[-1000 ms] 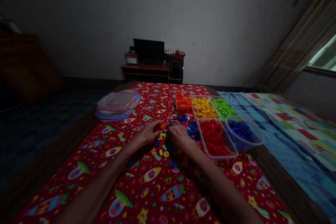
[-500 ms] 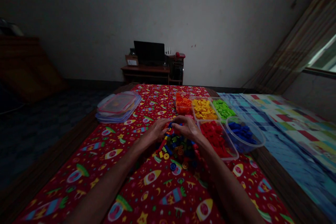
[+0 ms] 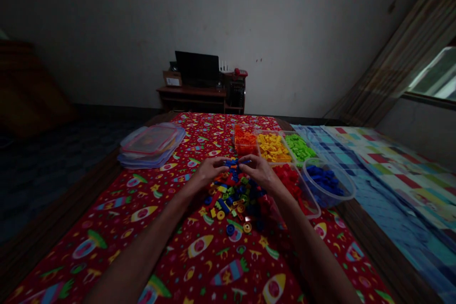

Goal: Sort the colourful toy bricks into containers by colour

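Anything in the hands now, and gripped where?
Cannot be told: blue pieces show between the left hand and right hand, but any hold is too small to make out.

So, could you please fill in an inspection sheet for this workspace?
Surface: red patterned cloth over a wooden table.
Job's things: pile of mixed blocks in the middle; clear tubs of colour-sorted blocks behind it and to the right.
Clutter: stacked lids on the left.
Grippers: left hand and right hand, bare, pinching blue pieces at the pile's far side.
Cables: thin cord on the wall, upper right.
Surroundings: desk with screen ahead; bedding, curtain and window on the right; dim light.
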Available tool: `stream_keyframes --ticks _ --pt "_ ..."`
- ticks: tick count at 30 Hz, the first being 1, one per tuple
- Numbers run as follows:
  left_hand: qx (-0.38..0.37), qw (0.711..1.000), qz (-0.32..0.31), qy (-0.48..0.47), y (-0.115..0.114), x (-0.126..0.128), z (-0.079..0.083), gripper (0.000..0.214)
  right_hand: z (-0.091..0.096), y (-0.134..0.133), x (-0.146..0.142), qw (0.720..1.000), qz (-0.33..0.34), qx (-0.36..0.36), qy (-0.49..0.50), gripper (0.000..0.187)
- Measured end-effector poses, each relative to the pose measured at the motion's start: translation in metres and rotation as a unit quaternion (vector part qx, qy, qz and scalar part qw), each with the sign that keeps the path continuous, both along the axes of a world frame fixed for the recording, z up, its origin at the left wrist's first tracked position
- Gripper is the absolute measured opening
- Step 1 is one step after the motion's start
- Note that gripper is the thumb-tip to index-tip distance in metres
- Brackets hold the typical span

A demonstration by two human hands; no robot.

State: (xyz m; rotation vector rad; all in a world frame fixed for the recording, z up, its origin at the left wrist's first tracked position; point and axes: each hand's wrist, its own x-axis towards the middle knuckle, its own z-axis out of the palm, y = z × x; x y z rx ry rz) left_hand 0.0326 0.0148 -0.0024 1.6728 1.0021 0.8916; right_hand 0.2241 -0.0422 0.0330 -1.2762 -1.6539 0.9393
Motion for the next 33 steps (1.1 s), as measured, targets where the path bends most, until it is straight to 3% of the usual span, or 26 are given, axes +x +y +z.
stream_keyframes --ticks 4,9,18,26,30,33 --pt "-0.07 0.995 -0.056 -0.05 -0.017 0.0 0.013 0.053 0.003 -0.01 -0.005 0.989 -0.002 0.066 -0.132 0.037" --pt "-0.13 0.987 -0.078 -0.057 -0.028 0.003 0.014 0.052 0.006 -0.023 -0.009 0.954 0.036 0.117 -0.273 0.042" --pt "-0.119 0.985 0.027 -0.121 -0.03 0.012 0.01 0.063 -0.003 -0.015 -0.01 0.958 0.003 0.147 -0.248 0.039" --pt "-0.028 0.996 0.076 -0.031 -0.021 0.021 -0.001 0.08 -0.001 -0.029 -0.013 0.945 0.03 0.149 -0.289 0.046" --pt "-0.024 0.996 0.044 -0.074 -0.027 0.024 0.003 0.075 0.011 -0.026 0.002 0.954 0.018 0.142 -0.265 0.039" --pt "-0.026 0.996 0.042 -0.077 -0.029 0.023 0.008 0.066 0.031 -0.028 0.034 0.951 -0.068 0.132 -0.272 0.035"
